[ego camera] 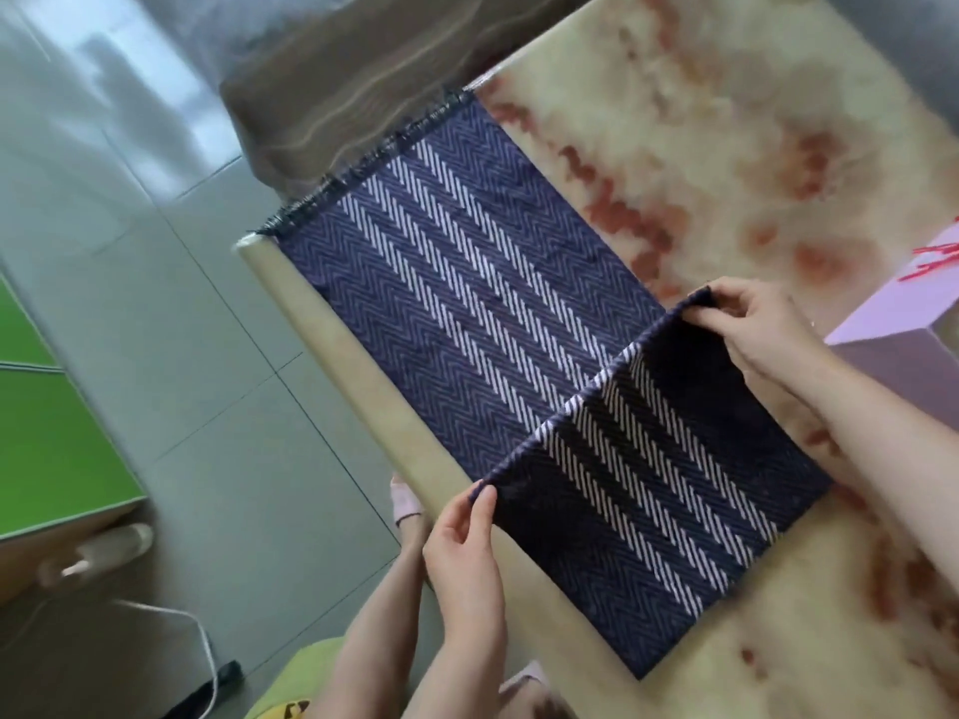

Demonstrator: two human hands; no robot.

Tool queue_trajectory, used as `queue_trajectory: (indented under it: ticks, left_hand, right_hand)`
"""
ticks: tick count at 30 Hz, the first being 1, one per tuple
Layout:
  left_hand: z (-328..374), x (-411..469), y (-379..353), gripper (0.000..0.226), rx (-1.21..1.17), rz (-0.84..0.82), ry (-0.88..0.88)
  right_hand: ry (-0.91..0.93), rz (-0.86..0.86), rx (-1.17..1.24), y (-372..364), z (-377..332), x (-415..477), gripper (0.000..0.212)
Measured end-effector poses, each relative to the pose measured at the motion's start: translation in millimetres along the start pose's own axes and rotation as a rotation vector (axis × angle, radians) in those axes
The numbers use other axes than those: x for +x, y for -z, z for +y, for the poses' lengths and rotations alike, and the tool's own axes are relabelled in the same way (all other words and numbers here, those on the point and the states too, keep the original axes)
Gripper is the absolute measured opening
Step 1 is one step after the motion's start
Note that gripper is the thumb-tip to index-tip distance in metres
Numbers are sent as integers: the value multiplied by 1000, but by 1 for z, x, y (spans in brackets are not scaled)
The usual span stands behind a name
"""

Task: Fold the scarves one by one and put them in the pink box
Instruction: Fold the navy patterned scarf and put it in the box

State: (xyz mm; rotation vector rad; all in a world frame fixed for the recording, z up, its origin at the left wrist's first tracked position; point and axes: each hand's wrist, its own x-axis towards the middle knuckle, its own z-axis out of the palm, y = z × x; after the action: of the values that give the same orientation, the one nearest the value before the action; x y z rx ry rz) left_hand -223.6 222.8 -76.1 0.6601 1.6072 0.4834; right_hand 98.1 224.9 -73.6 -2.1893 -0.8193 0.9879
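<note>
Pinching scarf (467,303), left hand (462,537), right hand (747,324) — pink box (898,365) cropped

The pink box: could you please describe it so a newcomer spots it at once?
Find the cream, rust-marbled table. At the picture's right edge, beside the right hand pinching the navy scarf, stands the pink box. Only it is plain pink and hard-edged, with red marks on top.

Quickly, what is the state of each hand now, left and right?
Left hand: pinches one corner of the scarf at its raised fold.
Right hand: pinches the other corner of that fold.
</note>
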Motion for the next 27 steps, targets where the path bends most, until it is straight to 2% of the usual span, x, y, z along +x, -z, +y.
queue_trajectory:
  ticks: [4,8,12,15,27]
  left_hand:
    - [42,54,3,11,-27,68,-46]
    - [90,98,3,12,-90,108,-141]
    - [128,137,5,17,-94,132,-181]
    - [152,163,7,17,-110,154,-188]
    - [207,238,18,11,-100,196,-201]
  right_hand:
    - [58,30,11,-30,-43,53,1]
    - [43,74,32,-51,-78,107,4]
    - [64,74,57,-76,-117,153,21]
    - [68,81,54,-92,-139,179,9]
    - [71,120,-80,-131,-188,249,13]
